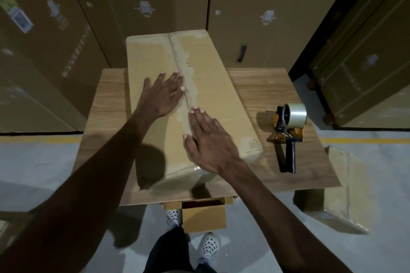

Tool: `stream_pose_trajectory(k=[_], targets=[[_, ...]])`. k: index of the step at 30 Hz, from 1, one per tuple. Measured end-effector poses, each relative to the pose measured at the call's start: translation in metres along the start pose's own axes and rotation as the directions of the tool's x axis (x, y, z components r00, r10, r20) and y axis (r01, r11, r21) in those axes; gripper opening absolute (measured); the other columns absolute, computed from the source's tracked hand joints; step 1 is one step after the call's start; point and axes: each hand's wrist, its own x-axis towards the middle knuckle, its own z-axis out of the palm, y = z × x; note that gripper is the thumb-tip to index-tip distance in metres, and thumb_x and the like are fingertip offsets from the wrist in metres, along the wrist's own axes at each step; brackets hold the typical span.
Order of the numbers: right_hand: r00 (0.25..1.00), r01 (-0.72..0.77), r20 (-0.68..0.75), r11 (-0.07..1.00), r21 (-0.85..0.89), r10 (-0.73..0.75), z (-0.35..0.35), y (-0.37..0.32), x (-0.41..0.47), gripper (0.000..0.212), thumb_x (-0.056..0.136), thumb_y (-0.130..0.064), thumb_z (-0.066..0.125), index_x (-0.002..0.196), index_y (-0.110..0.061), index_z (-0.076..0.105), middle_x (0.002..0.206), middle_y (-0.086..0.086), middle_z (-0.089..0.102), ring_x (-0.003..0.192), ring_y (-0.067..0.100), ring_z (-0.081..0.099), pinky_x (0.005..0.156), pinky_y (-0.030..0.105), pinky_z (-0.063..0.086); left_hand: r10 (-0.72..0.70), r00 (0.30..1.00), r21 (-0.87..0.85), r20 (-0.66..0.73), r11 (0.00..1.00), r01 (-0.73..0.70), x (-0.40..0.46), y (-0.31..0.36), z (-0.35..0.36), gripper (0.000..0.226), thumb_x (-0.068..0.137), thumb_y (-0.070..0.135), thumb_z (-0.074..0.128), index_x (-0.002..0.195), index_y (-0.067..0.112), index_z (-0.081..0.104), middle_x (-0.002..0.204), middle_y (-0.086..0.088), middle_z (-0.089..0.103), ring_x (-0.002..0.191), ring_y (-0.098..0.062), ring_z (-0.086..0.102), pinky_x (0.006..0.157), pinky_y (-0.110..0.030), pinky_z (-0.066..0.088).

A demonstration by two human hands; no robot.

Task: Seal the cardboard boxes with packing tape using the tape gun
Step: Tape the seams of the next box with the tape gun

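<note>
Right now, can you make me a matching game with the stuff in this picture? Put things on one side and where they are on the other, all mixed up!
Things:
1. tape gun
2. left hand
3. long cardboard box
4. small open box

Places:
A. lying along the middle of the wooden table
B. on the floor under the table's near edge
C. flat on the box top, left of the seam
D. on the table, right of the long box

Pairs: 1-D, 2-C, 3-A, 4-B
</note>
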Motion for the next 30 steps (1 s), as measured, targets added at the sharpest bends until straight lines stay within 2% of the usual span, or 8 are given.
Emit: stream_pose_trajectory(k=[6,12,17,22,24,27,30], targets=[[1.0,-0.011,0.016,1.0,0.007,0.011,0.0,-0.001,-0.001,0.067,0.107,-0.043,0.024,0.161,-0.008,0.009,0.17,0.008,0.004,0.156,0.019,0.002,0.126,0.037,0.005,0.013,1.0,-0.004,-0.006,1.0,-0.013,-0.028,0.009,0.005,0.057,0.106,0.055,0.016,0.16,0.035,0.017,0.167,0.014,0.009,0.156,-0.022,0.005,0.121,-0.058,0.005],[1.0,0.01,-0.004,1.0,-0.006,-0.01,0.001,-0.004,-0.04,0.077,0.097,-0.049,0.004,0.161,-0.009,0.014,0.17,0.009,0.009,0.156,0.02,0.007,0.127,0.041,0.006,0.019,1.0,-0.026,-0.015,0.999,-0.02,-0.027,0.007,0.005,0.057,0.106,0.056,0.018,0.16,0.036,0.019,0.167,0.014,0.012,0.155,-0.022,0.007,0.121,-0.059,0.005],[0.999,0.005,-0.046,0.999,-0.036,-0.007,0.013,-0.003,-0.072,0.066,0.106,-0.046,0.014,0.161,-0.009,0.015,0.169,0.009,0.012,0.156,0.021,0.008,0.127,0.042,0.006,0.009,1.0,-0.014,-0.021,1.0,-0.009,-0.028,0.01,0.006,0.057,0.106,0.055,0.018,0.16,0.035,0.019,0.167,0.012,0.013,0.155,-0.022,0.008,0.121,-0.059,0.006],[0.998,0.048,-0.048,0.999,0.009,-0.047,0.015,0.005,-0.07,0.069,0.107,-0.054,0.018,0.162,-0.014,0.006,0.17,0.004,0.002,0.156,0.017,0.001,0.125,0.037,-0.003,-0.003,1.0,-0.019,-0.01,1.0,0.003,-0.032,0.008,0.006,0.061,0.105,0.06,0.014,0.16,0.036,0.015,0.168,0.014,0.009,0.156,-0.021,0.005,0.122,-0.059,0.005],[0.997,0.076,-0.032,0.997,0.03,-0.075,0.013,0.012,-0.068,0.069,0.107,-0.055,0.019,0.163,-0.017,0.005,0.17,0.001,0.001,0.156,0.013,-0.001,0.123,0.033,-0.006,-0.038,0.999,-0.026,-0.002,0.999,0.038,-0.036,0.006,0.007,0.062,0.104,0.062,0.013,0.16,0.036,0.013,0.168,0.015,0.007,0.156,-0.021,0.004,0.122,-0.059,0.003],[0.991,0.131,0.001,0.991,0.023,-0.131,0.004,0.029,-0.056,0.061,0.109,-0.047,0.019,0.163,-0.02,0.009,0.17,-0.003,0.006,0.155,0.01,0.002,0.125,0.033,-0.002,-0.137,0.991,-0.028,0.01,0.99,0.137,-0.047,0.003,0.009,0.068,0.101,0.066,0.012,0.161,0.034,0.009,0.169,0.013,0.004,0.156,-0.022,0.001,0.121,-0.06,0.0],[0.987,0.162,0.01,0.985,0.063,-0.163,-0.008,0.047,-0.039,0.055,0.108,-0.039,0.021,0.161,-0.024,0.023,0.168,-0.007,0.02,0.154,0.01,0.015,0.124,0.034,0.006,-0.24,0.971,-0.024,-0.005,0.971,0.24,-0.067,0.002,0.01,0.08,0.096,0.075,0.009,0.161,0.029,0.009,0.169,0.009,0.004,0.155,-0.026,0.004,0.118,-0.064,0.002]])
